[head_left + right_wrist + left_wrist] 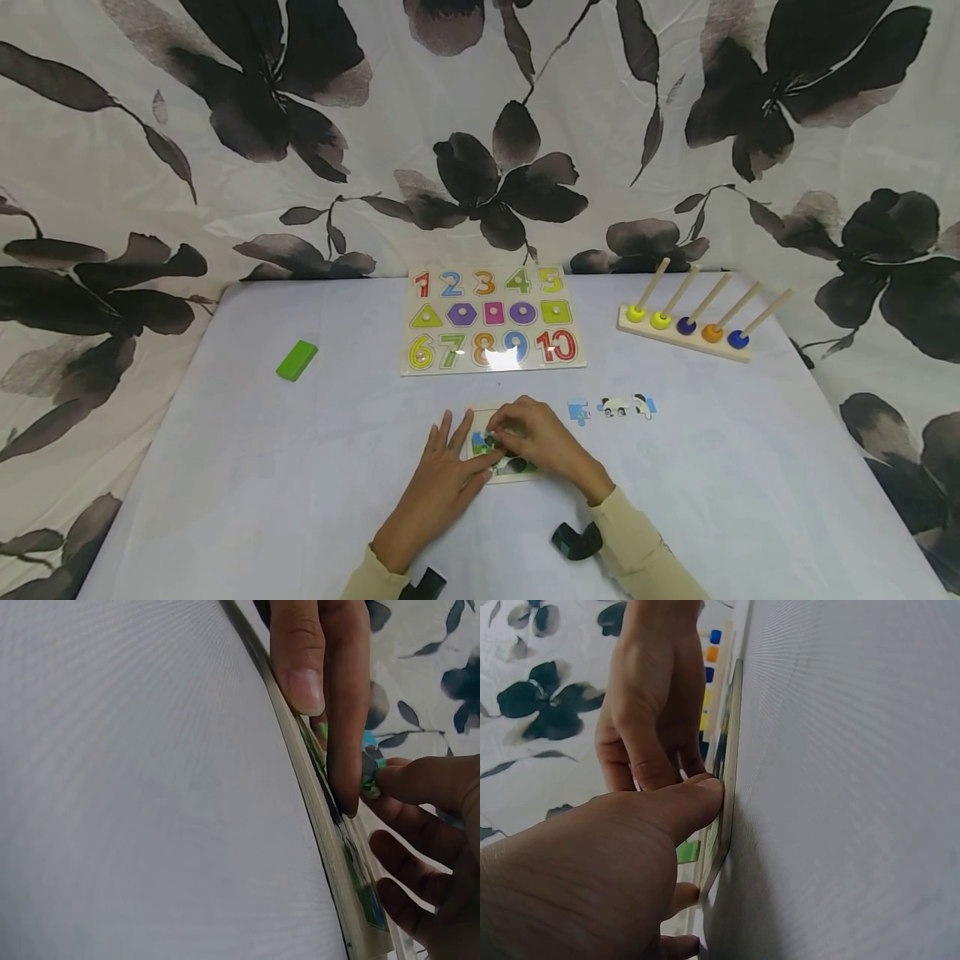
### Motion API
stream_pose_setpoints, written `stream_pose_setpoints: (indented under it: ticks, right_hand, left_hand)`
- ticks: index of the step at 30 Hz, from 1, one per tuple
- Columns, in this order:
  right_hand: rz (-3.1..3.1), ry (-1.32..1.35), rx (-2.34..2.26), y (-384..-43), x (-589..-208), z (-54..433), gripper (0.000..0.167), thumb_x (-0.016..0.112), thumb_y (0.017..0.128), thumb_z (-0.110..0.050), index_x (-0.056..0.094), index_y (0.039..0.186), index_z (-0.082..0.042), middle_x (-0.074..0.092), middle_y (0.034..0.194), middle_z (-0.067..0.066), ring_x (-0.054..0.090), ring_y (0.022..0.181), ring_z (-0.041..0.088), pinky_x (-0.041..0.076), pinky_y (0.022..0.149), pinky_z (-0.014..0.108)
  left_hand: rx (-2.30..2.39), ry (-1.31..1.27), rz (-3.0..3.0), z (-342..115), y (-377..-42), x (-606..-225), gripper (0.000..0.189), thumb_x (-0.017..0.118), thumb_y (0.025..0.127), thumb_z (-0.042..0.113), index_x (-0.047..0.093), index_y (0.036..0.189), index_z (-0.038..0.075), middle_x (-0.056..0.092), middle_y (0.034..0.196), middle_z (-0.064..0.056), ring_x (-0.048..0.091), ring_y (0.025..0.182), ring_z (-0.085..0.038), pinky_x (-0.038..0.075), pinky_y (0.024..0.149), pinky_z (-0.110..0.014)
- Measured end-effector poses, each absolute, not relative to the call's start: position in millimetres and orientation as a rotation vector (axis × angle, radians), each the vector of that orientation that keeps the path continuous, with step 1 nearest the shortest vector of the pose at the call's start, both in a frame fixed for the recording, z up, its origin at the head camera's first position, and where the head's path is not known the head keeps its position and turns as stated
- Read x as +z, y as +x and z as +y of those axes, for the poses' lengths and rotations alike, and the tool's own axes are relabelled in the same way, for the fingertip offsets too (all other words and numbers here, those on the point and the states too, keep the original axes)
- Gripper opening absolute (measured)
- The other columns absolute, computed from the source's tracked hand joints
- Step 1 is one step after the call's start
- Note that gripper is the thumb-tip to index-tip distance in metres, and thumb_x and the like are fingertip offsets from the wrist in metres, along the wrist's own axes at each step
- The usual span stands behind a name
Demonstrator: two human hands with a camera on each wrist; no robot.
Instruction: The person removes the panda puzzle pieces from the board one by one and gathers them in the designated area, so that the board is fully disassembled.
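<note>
A small wooden jigsaw board (517, 479) with a panda picture lies flat in front of the person. The left hand (442, 483) rests over its left side, fingers extended. In the right wrist view its index finger (346, 761) presses down on the picture, and its thumb is at the board's near edge. Above the board the right hand (542, 437) pinches a small blue, green and dark jigsaw piece (370, 771) between thumb and index finger. Three loose jigsaw pieces, one blue piece (578, 412) and two panda pieces (613, 407), lie to the right of the board.
Behind stands a number and shape puzzle board (492, 372). At the back right is a wooden peg stand (682, 333) with coloured beads. A green block (297, 360) lies at the left. A flowered cloth (487, 100) hangs behind the white table (225, 500).
</note>
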State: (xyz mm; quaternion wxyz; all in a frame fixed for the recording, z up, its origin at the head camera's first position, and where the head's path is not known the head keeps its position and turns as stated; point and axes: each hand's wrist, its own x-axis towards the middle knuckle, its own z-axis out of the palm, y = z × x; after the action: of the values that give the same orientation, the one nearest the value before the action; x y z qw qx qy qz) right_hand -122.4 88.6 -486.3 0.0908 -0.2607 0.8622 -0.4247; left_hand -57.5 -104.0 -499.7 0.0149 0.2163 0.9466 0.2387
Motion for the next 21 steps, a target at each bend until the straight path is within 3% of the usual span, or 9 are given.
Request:
stream_pose_setpoints:
  ticks: [10, 21]
  right_hand:
    - [2.594, -0.749, -1.314, -125, -481, 100, 0.007, 0.069, 0.088, -0.014, 0.071, 0.094, -0.018, 0.067, 0.088, -0.008, 0.056, 0.087, 0.006, 0.047, 0.084, 0.036]
    - [2.681, -0.575, -1.382, -128, -465, 150, 0.009, 0.069, 0.087, -0.007, 0.071, 0.092, -0.013, 0.067, 0.090, -0.004, 0.059, 0.084, 0.012, 0.051, 0.077, 0.033]
  left_hand:
    - [0.751, 0.690, 2.950, -102, -58, -498, 0.035, 0.061, 0.094, 0.029, 0.062, 0.128, 0.033, 0.028, 0.153, -0.024, 0.013, 0.140, -0.052, 0.016, 0.110, -0.064]
    - [0.775, 0.653, 2.937, -101, -56, -497, 0.036, 0.061, 0.094, 0.029, 0.061, 0.129, 0.035, 0.025, 0.154, -0.024, 0.012, 0.140, -0.052, 0.014, 0.111, -0.063]
